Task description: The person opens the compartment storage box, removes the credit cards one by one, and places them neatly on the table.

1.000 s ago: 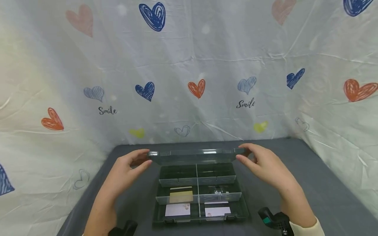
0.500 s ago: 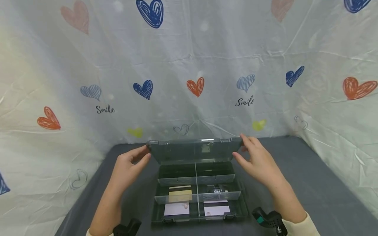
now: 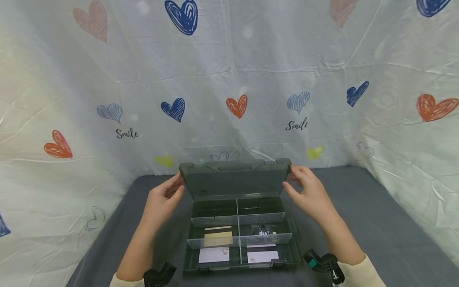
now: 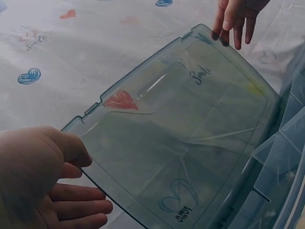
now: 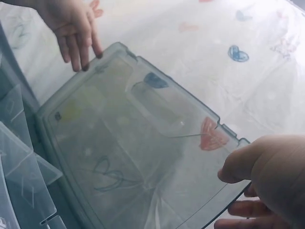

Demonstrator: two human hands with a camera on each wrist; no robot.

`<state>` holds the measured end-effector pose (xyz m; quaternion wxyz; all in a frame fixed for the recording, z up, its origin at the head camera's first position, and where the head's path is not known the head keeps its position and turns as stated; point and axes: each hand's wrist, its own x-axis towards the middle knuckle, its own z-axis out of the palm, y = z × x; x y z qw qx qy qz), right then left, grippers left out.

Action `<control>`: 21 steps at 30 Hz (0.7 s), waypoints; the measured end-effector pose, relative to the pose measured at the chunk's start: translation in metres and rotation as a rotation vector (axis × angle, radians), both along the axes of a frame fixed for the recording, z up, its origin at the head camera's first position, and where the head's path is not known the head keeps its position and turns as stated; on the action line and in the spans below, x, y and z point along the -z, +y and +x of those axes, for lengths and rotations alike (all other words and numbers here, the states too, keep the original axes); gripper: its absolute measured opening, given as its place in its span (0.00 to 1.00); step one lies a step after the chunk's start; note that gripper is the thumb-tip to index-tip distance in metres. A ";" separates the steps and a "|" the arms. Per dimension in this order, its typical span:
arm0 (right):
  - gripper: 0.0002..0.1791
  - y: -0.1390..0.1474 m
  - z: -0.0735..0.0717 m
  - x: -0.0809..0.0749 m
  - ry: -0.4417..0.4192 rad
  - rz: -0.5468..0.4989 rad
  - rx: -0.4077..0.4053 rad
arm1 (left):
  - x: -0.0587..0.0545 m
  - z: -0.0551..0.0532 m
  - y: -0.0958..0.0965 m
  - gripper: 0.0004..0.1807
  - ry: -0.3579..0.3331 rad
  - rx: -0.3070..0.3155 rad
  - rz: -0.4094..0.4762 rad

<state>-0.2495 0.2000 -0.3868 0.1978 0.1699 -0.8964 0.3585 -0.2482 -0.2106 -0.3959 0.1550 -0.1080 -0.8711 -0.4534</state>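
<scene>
A dark translucent divided storage box (image 3: 189,255) lies on the table with its lid (image 3: 234,181) raised, tilted up at the far side. My left hand (image 3: 163,203) holds the lid's left edge, thumb on the inner face and fingers behind. The right hand (image 3: 311,195) grips the opposite edge in the same way. Cards lie in the front and middle compartments: a gold card (image 3: 218,238), a black VIP card (image 3: 263,230), a white card (image 3: 214,255) at front left and another white card (image 3: 262,256) at front right. Both wrist views show the see-through lid (image 4: 181,124) between the hands.
The grey tabletop (image 3: 373,223) stretches around the box on both sides. Behind it hangs a white curtain (image 3: 265,87) printed with hearts and "Smile". Clear dividers (image 3: 265,239) split the box into several compartments. A black device (image 3: 322,263) is strapped on the right wrist.
The lid has swung up and back from nearly flat to a steep tilt, with both hands moving along at its edges. The cards in the box have stayed in place.
</scene>
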 end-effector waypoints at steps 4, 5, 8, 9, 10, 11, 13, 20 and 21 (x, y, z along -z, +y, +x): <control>0.41 0.001 -0.003 0.005 -0.110 0.003 -0.017 | 0.007 -0.006 0.001 0.29 -0.029 0.006 -0.011; 0.43 0.002 -0.003 0.006 -0.136 0.001 -0.020 | 0.009 -0.007 0.002 0.30 -0.042 0.008 -0.010; 0.47 0.003 -0.006 0.010 -0.196 -0.002 -0.037 | 0.014 -0.011 0.003 0.32 -0.082 0.010 -0.006; 0.48 0.003 -0.007 0.012 -0.205 0.002 -0.042 | 0.016 -0.011 0.003 0.33 -0.095 0.009 -0.005; 0.49 0.004 -0.008 0.013 -0.215 0.006 -0.046 | 0.018 -0.012 0.004 0.34 -0.106 0.008 -0.005; 0.50 0.004 -0.010 0.015 -0.219 0.010 -0.050 | 0.019 -0.014 0.004 0.34 -0.116 0.007 -0.007; 0.51 0.004 -0.012 0.018 -0.219 0.019 -0.055 | 0.023 -0.016 0.004 0.35 -0.130 0.005 -0.007; 0.42 0.006 -0.018 0.024 -0.232 -0.046 -0.072 | 0.037 -0.025 0.002 0.32 -0.208 0.026 -0.052; 0.39 0.007 -0.019 0.025 -0.238 -0.064 -0.074 | 0.039 -0.025 0.002 0.32 -0.220 0.035 -0.056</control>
